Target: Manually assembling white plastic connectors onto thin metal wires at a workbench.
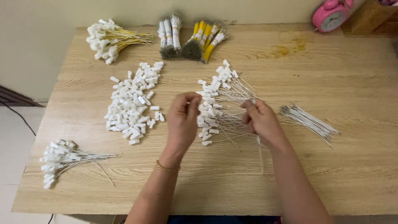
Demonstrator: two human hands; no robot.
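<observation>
At the middle of the desk (340, 157), both hands work over a fanned heap of thin wires with white plastic connectors (215, 103) on their ends. The left hand (182, 120) is pinched narrow, thumb and fingers closed on one white connector at the left side of that heap. The right hand (260, 120) is likewise closed, gripping what looks like a single wire; the wire itself is too fine to see clearly between the fingers.

Toward the left edge lies a loose pile of white connectors (132, 103), and near the front left corner a finished bunch of capped wires (62, 159). A small sheaf of bare wires (309, 121) sits just right of the right hand. Along the back edge are a yellow-wired bunch with white ends (110, 39), banded wire bundles (190, 37), and a pink alarm clock (331, 15) at the back right corner.

The likely trouble is tangling: the wires in the heap cross one another, so pulling one out could drag its neighbours along and scatter the fan. A wire held this lightly could also slip or bend.
</observation>
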